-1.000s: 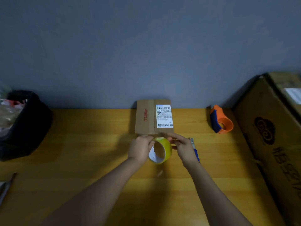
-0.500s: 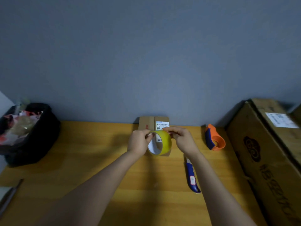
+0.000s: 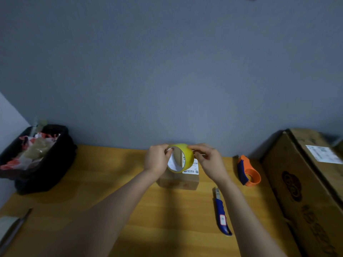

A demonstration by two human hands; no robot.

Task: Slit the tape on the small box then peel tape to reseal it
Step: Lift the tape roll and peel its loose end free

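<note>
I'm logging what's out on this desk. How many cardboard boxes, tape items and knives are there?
Cardboard boxes: 2 (small box, big box)
Tape items: 2 (yellow roll, orange dispenser)
Knives: 1 (blue utility knife)
Total: 5

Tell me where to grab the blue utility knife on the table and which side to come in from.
Grip the utility knife around its blue handle, near the white label, with the right hand coming down from above. It lies flat on the table, metal blade end pointing away toward the small box, so the near handle half is the safe part. The right forearm partly overlaps it.
</note>
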